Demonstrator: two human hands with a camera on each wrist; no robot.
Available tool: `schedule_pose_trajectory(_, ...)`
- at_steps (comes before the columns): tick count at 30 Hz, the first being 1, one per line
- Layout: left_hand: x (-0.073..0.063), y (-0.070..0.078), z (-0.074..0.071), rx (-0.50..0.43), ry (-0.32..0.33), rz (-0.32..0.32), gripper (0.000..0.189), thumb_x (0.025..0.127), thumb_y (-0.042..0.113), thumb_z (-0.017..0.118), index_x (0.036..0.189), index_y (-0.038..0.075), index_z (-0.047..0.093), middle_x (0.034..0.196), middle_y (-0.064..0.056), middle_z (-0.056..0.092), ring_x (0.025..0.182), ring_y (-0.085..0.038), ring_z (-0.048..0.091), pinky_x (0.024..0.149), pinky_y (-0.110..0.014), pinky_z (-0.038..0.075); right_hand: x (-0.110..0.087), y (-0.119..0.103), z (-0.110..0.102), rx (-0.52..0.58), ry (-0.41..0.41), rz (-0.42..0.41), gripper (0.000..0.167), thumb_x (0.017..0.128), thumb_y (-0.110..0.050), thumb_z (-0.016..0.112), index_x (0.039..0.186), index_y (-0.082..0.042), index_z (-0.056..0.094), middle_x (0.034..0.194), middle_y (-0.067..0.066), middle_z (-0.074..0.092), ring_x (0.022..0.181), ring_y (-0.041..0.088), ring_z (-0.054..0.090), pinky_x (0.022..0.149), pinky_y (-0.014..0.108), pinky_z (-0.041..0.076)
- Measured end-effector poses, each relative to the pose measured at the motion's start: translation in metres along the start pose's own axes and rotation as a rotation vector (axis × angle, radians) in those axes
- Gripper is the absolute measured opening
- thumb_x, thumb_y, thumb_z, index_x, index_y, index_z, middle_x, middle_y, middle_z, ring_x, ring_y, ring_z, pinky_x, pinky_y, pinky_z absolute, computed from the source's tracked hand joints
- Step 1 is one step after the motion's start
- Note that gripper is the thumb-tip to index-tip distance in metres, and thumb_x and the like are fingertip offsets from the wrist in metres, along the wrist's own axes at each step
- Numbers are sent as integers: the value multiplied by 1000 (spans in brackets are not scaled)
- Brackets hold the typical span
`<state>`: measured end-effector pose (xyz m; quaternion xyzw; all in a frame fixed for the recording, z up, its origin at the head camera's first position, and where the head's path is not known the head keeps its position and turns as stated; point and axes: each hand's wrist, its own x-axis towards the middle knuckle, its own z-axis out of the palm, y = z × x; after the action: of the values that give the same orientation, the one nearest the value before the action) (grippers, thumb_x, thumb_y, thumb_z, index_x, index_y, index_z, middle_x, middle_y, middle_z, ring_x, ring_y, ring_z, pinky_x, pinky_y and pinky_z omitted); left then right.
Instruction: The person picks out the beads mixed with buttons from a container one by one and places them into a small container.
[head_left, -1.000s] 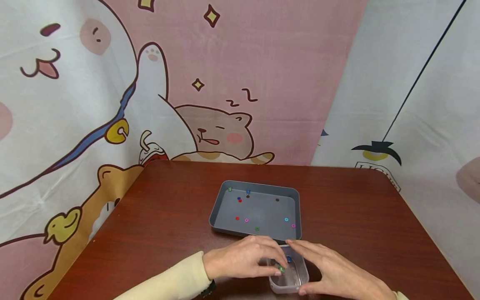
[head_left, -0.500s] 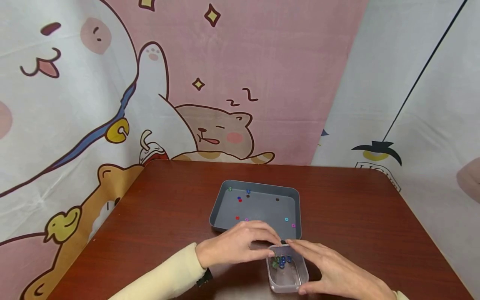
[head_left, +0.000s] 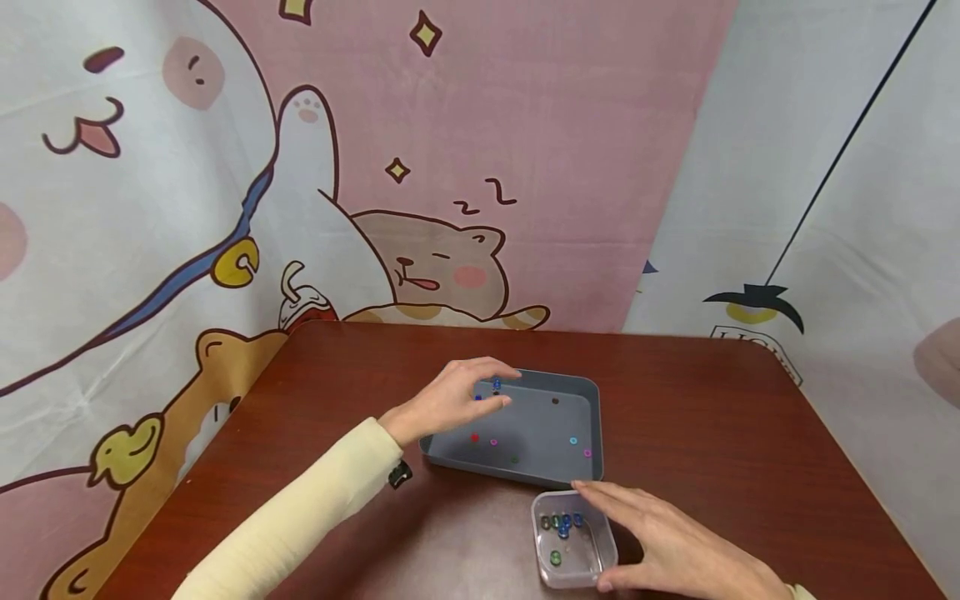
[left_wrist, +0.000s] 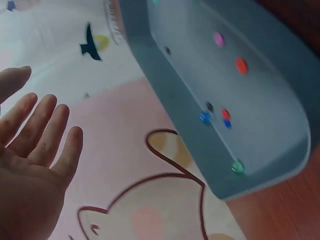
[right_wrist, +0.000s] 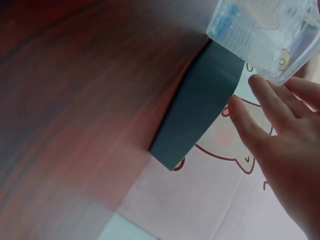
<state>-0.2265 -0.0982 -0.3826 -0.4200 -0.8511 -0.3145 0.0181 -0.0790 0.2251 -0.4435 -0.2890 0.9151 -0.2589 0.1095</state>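
Note:
My left hand (head_left: 450,400) hovers over the left part of a grey tray (head_left: 536,429), thumb and fingers apart, holding nothing. Near its fingertips lies a blue glass marble (head_left: 497,384). A green marble (left_wrist: 237,166) shows in the tray's corner in the left wrist view; the hand hides it from the head view. My right hand (head_left: 667,537) holds the side of a clear plastic box (head_left: 573,577), fingertips at its far corner and thumb at its near corner. Inside the box are several blue marbles (head_left: 563,531) and green marbles (head_left: 555,557).
Small flat rings and discs lie scattered in the tray, among them a red disc (head_left: 475,437), a pink ring (head_left: 587,453) and a light blue ring (head_left: 573,440). The box stands just in front of the tray on the brown table (head_left: 697,408). A printed cloth (head_left: 570,167) hangs behind.
My left hand has left the box and moved up and left over the tray. Green marbles it was at now lie loose in the box. My right hand has stayed put.

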Motion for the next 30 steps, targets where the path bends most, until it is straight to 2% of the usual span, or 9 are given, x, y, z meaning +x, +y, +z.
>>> schedule_pose_trajectory(8, 21, -35, 1, 6, -64, -106, 41, 100, 19, 72, 139, 10, 64, 138, -3, 66, 129, -18, 59, 107, -38, 48, -1, 0, 0, 3, -8, 3, 93, 84, -70, 72, 162, -33, 35, 153, 1, 50, 126, 29, 55, 90, 55, 54)
schedule_pose_trajectory(14, 31, -56, 7, 22, -112, -165, 40, 101, 22, 70, 138, 8, 65, 137, -5, 66, 129, -20, 61, 108, -39, 48, 0, 0, 1, 29, -22, 12, 95, 84, -70, 72, 162, -32, 35, 154, 3, 50, 127, 31, 54, 90, 59, 53)
schedule_pose_trajectory(24, 42, -81, 21, 123, -208, -206, 36, 99, 15, 72, 133, 2, 66, 131, -9, 69, 123, -23, 64, 106, -40, 49, 0, 1, 1, 32, -14, -5, 95, 84, -68, 73, 162, -32, 35, 154, 4, 50, 128, 30, 55, 91, 58, 54)
schedule_pose_trajectory(30, 47, -87, 28, 172, -257, -219, 37, 99, 13, 72, 134, 2, 66, 131, -8, 69, 123, -21, 64, 104, -38, 51, 0, 1, 1, 38, -17, 1, 95, 84, -68, 74, 162, -31, 35, 153, 5, 50, 127, 31, 55, 90, 60, 54)
